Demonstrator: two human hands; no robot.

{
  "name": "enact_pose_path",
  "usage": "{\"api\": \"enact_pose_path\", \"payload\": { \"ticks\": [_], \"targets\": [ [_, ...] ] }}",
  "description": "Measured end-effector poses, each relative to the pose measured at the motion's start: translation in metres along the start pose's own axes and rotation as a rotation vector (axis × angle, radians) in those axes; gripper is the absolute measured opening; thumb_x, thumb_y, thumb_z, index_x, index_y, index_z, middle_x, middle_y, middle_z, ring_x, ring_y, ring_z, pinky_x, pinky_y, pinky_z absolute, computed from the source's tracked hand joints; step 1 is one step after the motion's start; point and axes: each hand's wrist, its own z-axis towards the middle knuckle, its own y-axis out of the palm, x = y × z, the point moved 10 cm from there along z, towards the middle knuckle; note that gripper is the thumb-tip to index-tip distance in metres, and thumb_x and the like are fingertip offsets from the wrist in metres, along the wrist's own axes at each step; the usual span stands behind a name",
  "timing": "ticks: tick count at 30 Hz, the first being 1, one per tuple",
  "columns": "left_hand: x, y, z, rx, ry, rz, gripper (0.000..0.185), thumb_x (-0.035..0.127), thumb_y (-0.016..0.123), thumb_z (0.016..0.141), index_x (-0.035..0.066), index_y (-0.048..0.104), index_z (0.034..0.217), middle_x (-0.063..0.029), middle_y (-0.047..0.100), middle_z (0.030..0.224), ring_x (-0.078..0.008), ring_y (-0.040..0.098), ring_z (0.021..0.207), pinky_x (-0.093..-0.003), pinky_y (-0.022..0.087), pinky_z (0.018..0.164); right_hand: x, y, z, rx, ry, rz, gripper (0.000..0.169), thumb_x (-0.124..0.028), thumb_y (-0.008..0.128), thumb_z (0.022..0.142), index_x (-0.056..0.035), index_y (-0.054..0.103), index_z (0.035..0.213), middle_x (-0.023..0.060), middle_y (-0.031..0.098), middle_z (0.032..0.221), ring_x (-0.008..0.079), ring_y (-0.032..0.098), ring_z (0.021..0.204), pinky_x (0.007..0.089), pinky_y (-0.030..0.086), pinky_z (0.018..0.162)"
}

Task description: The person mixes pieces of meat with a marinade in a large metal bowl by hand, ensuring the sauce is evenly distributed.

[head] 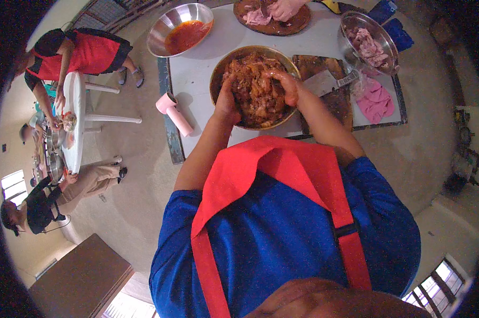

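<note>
Strips of marinated meat (253,93), coated in reddish-brown sauce, fill a round metal bowl (215,85) on the table before me. My left hand (228,101) is at the bowl's left side, its fingers curled into the meat and partly hidden by it. From the right side my right hand (286,84), wet with sauce, bends its fingers over the meat. Both hands cup the meat between them, inside the rim.
Beyond stand a steel bowl (160,33) of red sauce and another person's hand (285,8) over meat on a round board (299,26). At right are a cleaver (323,82) on a wooden chopping board (339,109), a meat basin (392,59) and pink cloth (376,103). A pink handheld fan (178,117) lies left.
</note>
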Motion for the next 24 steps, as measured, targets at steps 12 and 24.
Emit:
{"api": "enact_pose_path", "payload": {
  "ticks": [12, 24],
  "targets": [
    [0.059, -0.022, -0.024, 0.3, 0.184, 1.592, 0.04, 0.033, 0.046, 0.087, 0.006, 0.053, 0.116, -0.0163, 0.058, 0.111, -0.0302, 0.055, 0.102, -0.0373, 0.041, 0.09, -0.09, 0.049, -0.081, 0.243, -0.2, -1.454, 0.038, -0.041, 0.057, 0.082, -0.0095, 0.061, 0.103, 0.0126, 0.063, 0.093, 0.0239, 0.059, 0.088, 0.0379, 0.05, 0.069],
    [0.03, -0.005, -0.003, 0.081, 0.34, 1.709, 0.042, 0.03, 0.05, 0.084, 0.006, 0.05, 0.119, -0.0232, 0.057, 0.106, -0.0347, 0.056, 0.099, -0.0392, 0.044, 0.086, -0.052, 0.013, -0.013, 0.128, -0.282, -1.477, 0.036, -0.034, 0.057, 0.083, -0.0079, 0.057, 0.108, 0.0088, 0.061, 0.095, 0.0173, 0.057, 0.082, 0.0353, 0.047, 0.074]
  ]
}}
